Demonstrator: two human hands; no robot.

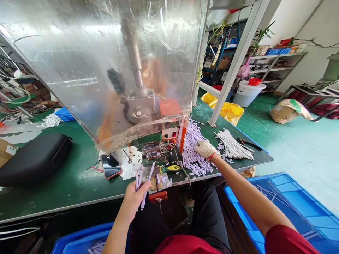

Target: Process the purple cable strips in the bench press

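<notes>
My left hand [137, 194], bare, is closed around several thin lavender strips [151, 170] at the table's front edge. They stick up out of the fist, and some ends show below it. My right hand [205, 149], in a white knit glove, rests on a heap of similar lavender strips [193, 139]. Its fingers are curled in, and whatever they pinch is hidden. Between the hands stands a machine with a metal press head [140, 100] behind a cloudy plastic shield [87, 70]. Under it lies a dark metal mould [153, 150] strewn with scraps.
A yellow-green screwdriver [171, 169] lies near the front edge, with a phone [111, 166] and black case [34, 158] to the left. White strips [233, 144] and pliers [250, 144] lie right. Blue crates [286, 176] flank my legs; a white post [235, 60] rises behind.
</notes>
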